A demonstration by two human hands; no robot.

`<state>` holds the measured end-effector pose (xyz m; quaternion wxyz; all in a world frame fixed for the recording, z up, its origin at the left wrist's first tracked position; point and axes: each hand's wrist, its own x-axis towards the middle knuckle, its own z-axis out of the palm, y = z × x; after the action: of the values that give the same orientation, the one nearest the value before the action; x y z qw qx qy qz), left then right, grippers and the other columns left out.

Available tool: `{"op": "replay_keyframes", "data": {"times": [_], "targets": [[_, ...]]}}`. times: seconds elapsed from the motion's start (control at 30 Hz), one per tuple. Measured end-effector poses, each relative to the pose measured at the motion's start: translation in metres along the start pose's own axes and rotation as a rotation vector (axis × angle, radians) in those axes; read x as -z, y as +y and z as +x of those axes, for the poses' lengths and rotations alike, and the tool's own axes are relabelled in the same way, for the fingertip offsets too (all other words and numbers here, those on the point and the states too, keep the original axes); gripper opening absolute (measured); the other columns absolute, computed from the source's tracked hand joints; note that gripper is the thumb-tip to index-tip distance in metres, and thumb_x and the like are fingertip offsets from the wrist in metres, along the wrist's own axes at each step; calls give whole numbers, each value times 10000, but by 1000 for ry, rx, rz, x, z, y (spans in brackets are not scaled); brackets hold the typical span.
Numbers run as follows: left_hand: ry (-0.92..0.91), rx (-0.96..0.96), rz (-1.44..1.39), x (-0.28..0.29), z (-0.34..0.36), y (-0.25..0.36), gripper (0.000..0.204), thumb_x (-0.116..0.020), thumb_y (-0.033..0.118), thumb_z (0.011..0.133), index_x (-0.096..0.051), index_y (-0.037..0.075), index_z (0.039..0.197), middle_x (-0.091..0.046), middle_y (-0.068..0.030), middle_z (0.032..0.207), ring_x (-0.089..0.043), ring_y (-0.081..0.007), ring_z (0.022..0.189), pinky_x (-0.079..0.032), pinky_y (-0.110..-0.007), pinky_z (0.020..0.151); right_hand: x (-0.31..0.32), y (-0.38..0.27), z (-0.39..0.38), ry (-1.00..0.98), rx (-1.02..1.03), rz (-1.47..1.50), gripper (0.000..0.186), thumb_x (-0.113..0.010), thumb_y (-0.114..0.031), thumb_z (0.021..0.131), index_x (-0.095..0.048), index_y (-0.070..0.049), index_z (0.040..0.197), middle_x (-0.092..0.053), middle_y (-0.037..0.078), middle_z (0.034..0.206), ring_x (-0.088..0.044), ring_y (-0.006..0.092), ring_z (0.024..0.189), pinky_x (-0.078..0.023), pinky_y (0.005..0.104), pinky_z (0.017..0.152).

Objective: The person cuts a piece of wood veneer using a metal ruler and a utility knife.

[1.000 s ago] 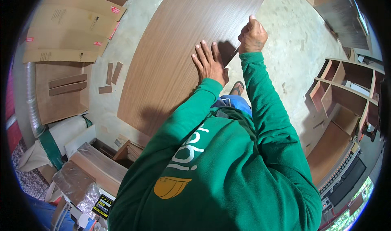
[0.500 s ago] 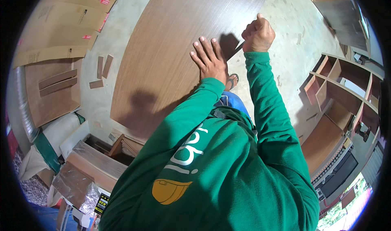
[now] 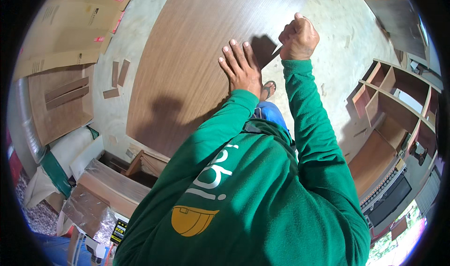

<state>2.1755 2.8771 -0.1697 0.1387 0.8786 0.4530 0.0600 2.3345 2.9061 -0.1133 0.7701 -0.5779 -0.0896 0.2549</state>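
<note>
A large wood-grain brown panel (image 3: 180, 50) with a curved left side spans the upper middle. My left hand (image 3: 241, 71) rests flat on it beside its right edge, fingers spread. Just right of that, my right hand (image 3: 299, 40) is closed in a fist at that edge, thumb upward; what it grips is hidden. A narrow dark line runs along the edge below the fist, and I cannot tell whether it is a tool or shadow. My sandaled foot (image 3: 268, 90) shows below the panel's edge.
Cardboard sheets (image 3: 63, 24), a plywood piece with strips (image 3: 58, 120) and small offcuts (image 3: 123, 72) lie left. An open shelving unit (image 3: 404, 78) stands right, a dark cabinet (image 3: 391, 12) above it. A plastic-wrapped stack (image 3: 93, 205) sits lower left. Pale floor (image 3: 340, 26) borders the panel.
My right fist has shifted slightly up and to the right in the picture, and my left hand slightly up. The left hand stays flat and the right stays closed. The surroundings shift a little with the view.
</note>
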Motion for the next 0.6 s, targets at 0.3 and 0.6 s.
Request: {"op": "replay_keyframes", "data": {"times": [0.3, 0.6], "targets": [[-22, 48, 12, -1, -2, 4, 885, -658, 271, 892, -237, -37, 1607, -138, -353, 1669, -155, -575, 1527, -108, -726, 1209, -6, 2, -1, -9, 53, -92, 365, -635, -181, 965, -533, -49, 640, -499, 15, 550, -433, 107, 447, -335, 289, 432], [-18, 57, 243, -18, -4, 14, 1008, -748, 382, 865, -217, -19, 1622, -123, -316, 1688, -118, -535, 1551, -77, -694, 1235, 19, -9, 2, -152, 57, -473, 407, -620, -241, 1019, -561, -14, 687, -536, 85, 564, -493, 154, 524, -424, 351, 522]]}}
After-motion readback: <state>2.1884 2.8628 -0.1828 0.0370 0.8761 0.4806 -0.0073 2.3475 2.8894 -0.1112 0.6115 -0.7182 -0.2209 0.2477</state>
